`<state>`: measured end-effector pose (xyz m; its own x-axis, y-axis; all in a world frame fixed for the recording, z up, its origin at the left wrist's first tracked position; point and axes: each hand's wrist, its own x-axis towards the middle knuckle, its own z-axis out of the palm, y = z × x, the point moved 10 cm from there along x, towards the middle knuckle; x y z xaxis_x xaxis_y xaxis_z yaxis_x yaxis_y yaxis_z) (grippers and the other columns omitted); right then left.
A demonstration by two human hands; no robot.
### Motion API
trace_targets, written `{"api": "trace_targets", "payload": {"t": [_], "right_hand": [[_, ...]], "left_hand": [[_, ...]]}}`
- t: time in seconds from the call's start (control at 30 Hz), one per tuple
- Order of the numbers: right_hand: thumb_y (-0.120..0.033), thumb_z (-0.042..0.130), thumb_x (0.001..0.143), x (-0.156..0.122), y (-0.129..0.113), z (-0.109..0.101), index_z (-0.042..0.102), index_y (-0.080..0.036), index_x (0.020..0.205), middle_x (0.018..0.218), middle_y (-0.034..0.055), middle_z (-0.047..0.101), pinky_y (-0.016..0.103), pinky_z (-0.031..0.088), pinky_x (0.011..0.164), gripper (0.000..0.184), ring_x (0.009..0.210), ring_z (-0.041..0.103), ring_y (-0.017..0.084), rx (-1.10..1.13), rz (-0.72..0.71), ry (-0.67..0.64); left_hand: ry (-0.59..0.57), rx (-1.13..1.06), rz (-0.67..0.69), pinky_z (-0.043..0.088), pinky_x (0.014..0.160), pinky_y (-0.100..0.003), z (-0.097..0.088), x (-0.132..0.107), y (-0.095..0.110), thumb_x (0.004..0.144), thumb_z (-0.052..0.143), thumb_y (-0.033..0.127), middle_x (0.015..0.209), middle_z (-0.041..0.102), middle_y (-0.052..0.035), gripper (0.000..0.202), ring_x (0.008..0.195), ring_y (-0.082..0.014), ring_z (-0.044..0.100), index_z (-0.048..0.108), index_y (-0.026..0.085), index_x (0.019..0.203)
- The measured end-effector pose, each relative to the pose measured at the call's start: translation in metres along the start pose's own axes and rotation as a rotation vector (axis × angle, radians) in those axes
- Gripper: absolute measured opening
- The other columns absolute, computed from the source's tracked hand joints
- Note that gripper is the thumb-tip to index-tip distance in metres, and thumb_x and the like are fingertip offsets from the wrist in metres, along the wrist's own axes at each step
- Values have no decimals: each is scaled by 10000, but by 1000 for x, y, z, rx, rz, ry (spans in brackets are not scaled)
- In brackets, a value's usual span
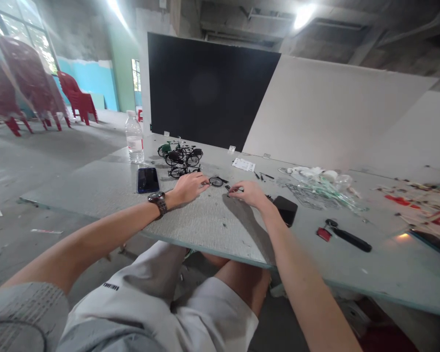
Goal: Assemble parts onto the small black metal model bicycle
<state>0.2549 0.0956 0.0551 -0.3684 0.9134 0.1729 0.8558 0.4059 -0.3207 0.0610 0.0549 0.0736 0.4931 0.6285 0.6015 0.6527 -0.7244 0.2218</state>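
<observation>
At twelve o'clock by the front edge of the grey table (201, 227), my left hand (185, 189) pinches a miniature wheel (216, 182); my right hand (247, 193) closes its fingertips just beside it, on what I cannot tell.

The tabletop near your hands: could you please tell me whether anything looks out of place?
A small black wheel lies loose by the left hand, apart from the model bicycles, so it looks detached.

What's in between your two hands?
In the head view, a small black ring, probably a model bike wheel, is between your left hand and right hand.
</observation>
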Motion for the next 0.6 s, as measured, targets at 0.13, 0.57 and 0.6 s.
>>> {"api": "trace_targets", "payload": {"t": [0.13,0.57,0.6], "right_hand": [[-378,734,817,6,-12,12,766,-237,765,897,114,761,332,431,581,153,689,639,235,-70,-19,-27],[-502,635,907,-1,-52,-7,726,-220,947,979,101,758,393,522,810,299,903,693,259,376,-91,214],[-512,656,889,-1,-54,-8,730,-222,919,966,97,760,395,525,819,300,911,696,262,405,-96,235]], "left_hand": [[18,-144,-80,485,752,-310,-1,1,-12,987,546,394,966,708,-79,277,847,-207,639,712,174,1008],[44,-1028,-351,615,784,-374,37,1,-55,783,768,567,867,747,-107,446,784,-203,726,635,146,845],[37,-1056,-365,617,796,-381,39,0,-55,768,785,562,885,753,-114,451,796,-207,731,630,145,836]]}}
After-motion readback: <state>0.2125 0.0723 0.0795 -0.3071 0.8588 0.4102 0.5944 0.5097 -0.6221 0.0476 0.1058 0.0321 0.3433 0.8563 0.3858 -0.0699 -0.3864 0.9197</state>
